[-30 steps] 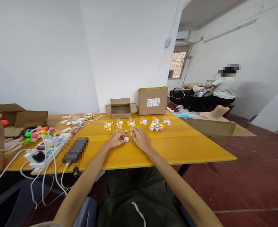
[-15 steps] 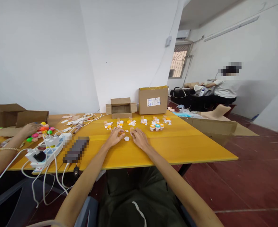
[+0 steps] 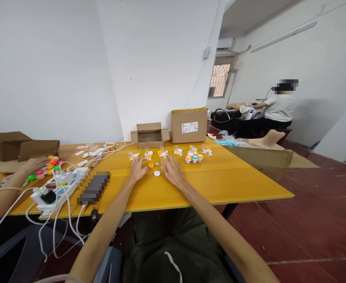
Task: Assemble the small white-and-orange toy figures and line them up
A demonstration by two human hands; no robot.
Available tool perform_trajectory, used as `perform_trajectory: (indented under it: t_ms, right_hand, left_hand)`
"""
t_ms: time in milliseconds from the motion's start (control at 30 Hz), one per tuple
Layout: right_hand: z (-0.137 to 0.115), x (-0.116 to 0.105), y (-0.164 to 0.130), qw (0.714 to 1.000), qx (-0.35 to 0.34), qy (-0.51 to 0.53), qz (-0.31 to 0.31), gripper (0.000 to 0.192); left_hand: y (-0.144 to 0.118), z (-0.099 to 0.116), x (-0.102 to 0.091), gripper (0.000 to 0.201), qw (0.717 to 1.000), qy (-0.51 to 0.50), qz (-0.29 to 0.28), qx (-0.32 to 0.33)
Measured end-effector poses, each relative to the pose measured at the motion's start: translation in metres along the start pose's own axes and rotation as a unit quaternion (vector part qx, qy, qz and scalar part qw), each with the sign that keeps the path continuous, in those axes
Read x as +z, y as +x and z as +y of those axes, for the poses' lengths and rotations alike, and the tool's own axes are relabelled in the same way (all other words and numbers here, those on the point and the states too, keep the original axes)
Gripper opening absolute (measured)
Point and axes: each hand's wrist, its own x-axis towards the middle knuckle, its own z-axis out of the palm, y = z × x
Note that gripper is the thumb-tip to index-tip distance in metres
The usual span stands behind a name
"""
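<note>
My left hand (image 3: 138, 169) lies flat on the yellow table (image 3: 220, 179) with its fingers spread, holding nothing. Just right of its fingertips lies a small orange cap (image 3: 151, 166), and a white cap (image 3: 157, 173) lies between my two hands. My right hand (image 3: 173, 171) rests on the table with its fingers stretched toward the rows of small vials and caps (image 3: 177, 151). A tiny clear vial (image 3: 163, 164) stands at its thumb side; whether the hand grips it is too small to tell.
An open small carton (image 3: 150, 135) and a taller carton (image 3: 189, 125) stand at the table's back edge. A power strip with white cables (image 3: 57, 188) and a dark flat device (image 3: 93, 188) lie at left. Another person's hand (image 3: 34, 164) touches coloured balls (image 3: 46, 169). A person sits far right (image 3: 277, 110).
Both my hands slid forward from the white cap toward the vial rows. My left hand opened and left an orange cap on the table. The other person's hand reached the coloured balls.
</note>
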Motion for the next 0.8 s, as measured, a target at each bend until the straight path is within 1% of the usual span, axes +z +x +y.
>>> perform_trajectory:
  t_ms: [67, 133, 200, 400, 567, 800]
  right_hand:
    - [0.0009, 0.0025, -0.0005, 1.0, 0.003, 0.0, -0.01, 0.037]
    - [0.0028, 0.0051, -0.001, 1.0, 0.005, 0.001, -0.026, 0.039]
    - [0.0052, 0.0072, -0.0014, 0.999, 0.002, 0.004, -0.033, 0.038]
    - [0.0084, 0.0079, -0.0021, 1.0, -0.017, 0.0, -0.015, 0.037]
    - [0.0054, 0.0059, -0.0017, 0.999, 0.0, -0.016, -0.034, 0.038]
    - [0.0042, 0.004, -0.0013, 1.0, -0.005, -0.011, -0.023, 0.04]
  left_hand:
    - [-0.0011, 0.0002, 0.0016, 0.037, 0.999, 0.01, -0.041, 0.023]
    - [-0.0017, 0.0013, 0.0031, 0.035, 0.996, 0.018, -0.077, 0.037]
    - [-0.0018, 0.002, 0.0042, 0.03, 0.994, 0.018, -0.095, 0.049]
    - [-0.0017, 0.0026, 0.0049, 0.022, 0.991, 0.013, -0.098, 0.086]
    - [-0.0024, 0.0049, 0.0043, 0.021, 0.991, 0.001, -0.095, 0.096]
    - [-0.0018, 0.0026, 0.0062, 0.021, 0.991, -0.011, -0.08, 0.102]
